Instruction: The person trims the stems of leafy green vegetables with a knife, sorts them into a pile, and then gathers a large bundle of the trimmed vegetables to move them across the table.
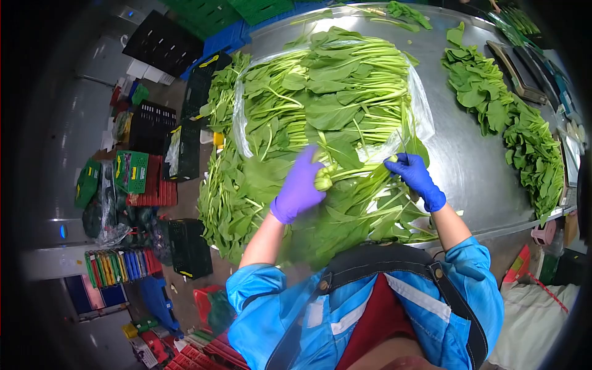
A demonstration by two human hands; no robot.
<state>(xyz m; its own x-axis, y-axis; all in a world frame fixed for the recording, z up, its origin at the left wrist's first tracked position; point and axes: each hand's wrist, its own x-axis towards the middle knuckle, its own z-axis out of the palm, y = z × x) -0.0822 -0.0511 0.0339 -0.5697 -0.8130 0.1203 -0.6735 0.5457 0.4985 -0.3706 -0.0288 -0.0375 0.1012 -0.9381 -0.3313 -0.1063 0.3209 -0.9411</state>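
My left hand [299,185], in a purple glove and partly blurred, is closed around a bunch of leafy green stalks [324,177], with their pale cut ends showing. My right hand [416,176], in a blue glove, pinches a pale green stalk end [391,160]; whether anything else is in its fingers I cannot make out. Beyond both hands a large stack of leafy greens [345,92] lies on clear plastic film [420,105]. Loose leaves and stalks [351,225] lie under and in front of my hands.
The metal table [468,166] carries a row of bundled greens [493,108] along its right side. More loose greens [225,197] heap at its left edge. Dark crates [190,246] stand on the floor at the left, and green crates [203,21] stand beyond the table.
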